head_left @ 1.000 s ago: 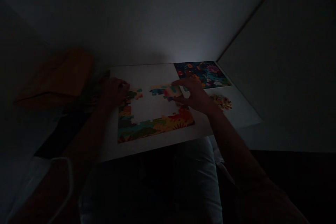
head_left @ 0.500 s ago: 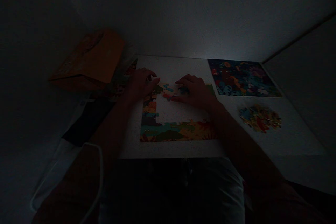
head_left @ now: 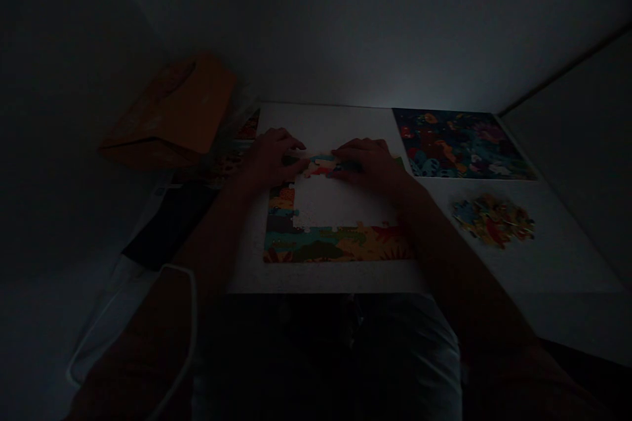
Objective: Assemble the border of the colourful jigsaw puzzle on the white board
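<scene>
A partly assembled puzzle (head_left: 316, 247) lies on the white table, its border forming a frame around a bare white middle. At its upper left, my left hand (head_left: 276, 156) rests with thumb and fingers apart around the upper edge pieces. From the other side my right hand (head_left: 365, 163) reaches over the top edge, thumb and fingertips spread at the right end of some joined pieces. Those pieces (head_left: 322, 168), blue and red, show between both hands. Much of the top right border is hidden under my right hand. The picture is very dark.
A pile of loose puzzle pieces (head_left: 494, 220) lies to the right, below a dark blue picture sheet (head_left: 459, 145). At the left are an orange box (head_left: 172, 115), a black flat object (head_left: 168, 227) and a white cable (head_left: 192, 302). A wall stands behind the table.
Both hands have come a little closer together along the top edge. The blue and red pieces between them now sit in line with the top border. The view has shifted slightly.
</scene>
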Available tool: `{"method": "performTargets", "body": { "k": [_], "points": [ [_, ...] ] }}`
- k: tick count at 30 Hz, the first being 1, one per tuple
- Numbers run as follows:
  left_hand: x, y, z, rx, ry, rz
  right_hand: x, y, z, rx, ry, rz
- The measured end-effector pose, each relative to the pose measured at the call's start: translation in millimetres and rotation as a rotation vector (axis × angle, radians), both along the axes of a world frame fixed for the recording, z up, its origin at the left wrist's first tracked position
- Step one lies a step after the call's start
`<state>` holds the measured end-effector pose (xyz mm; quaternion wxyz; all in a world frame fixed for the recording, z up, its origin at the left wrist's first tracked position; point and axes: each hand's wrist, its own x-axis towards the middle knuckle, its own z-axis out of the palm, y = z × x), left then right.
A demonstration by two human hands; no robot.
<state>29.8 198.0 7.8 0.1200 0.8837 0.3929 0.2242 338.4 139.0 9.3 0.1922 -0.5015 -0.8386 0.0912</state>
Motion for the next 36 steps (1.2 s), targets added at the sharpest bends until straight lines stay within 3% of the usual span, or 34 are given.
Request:
{"method": "performTargets", "body": {
  "k": [6,17,36],
  "points": [
    [6,-9,-1.3,0.011,-0.007,-0.113,3,0,2.0,-0.055,0.017,0.089],
    [6,-12,6.6,-0.017,0.052,-0.252,4,2,-1.2,-0.06,0.024,0.066],
    [6,-17,4.5,-0.009,0.112,-0.178,5,-2,-1.7,-0.079,0.023,0.081]
  ]
}}
